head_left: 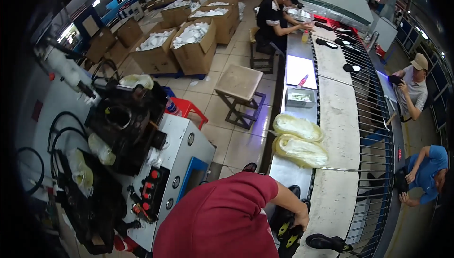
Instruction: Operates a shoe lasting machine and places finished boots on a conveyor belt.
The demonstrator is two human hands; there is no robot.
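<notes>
My left arm, in a dark red short sleeve, reaches from the lower middle to the grey bench [292,177] on the right. At its end my left hand [301,219] bends down, its fingers closed on a black shoe [289,243] with yellow-green patches. More black footwear [294,191] lies beside my forearm, partly covered by it. Just right of the hand, a dark shoe [327,242] rests on its side or sole, I cannot tell which, on the pale conveyor belt. My right hand does not show.
Two yellowish, plastic-wrapped bundles [300,150] and a metal tray [301,97] lie along the bench. Metal rods [373,163] border the belt [336,139]. A machine with red buttons [150,187] and a stool [239,82] stand left. Co-workers sit up the line and across it.
</notes>
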